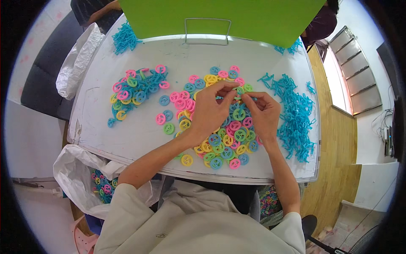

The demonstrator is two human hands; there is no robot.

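Note:
Over the middle of the white table, my left hand [213,108] and my right hand [263,113] meet fingertip to fingertip. Both pinch a small green plastic wheel [239,90]; a blue piece may be with it, but the fingers partly cover it. Beneath and around my hands spreads a heap of pink, yellow, green and blue plastic wheels [218,148]. To the right of my right hand lies a long pile of blue forked plastic pieces [296,116]. On the left is a smaller pile of wheels joined with blue pieces [133,89].
An upright green panel [220,19] with a metal wire frame [208,42] borders the table's [105,142] far side. More blue pieces [125,38] lie at the far left corner. A white sack [69,186] holding colourful pieces hangs open at the near left. Other people sit beyond the panel.

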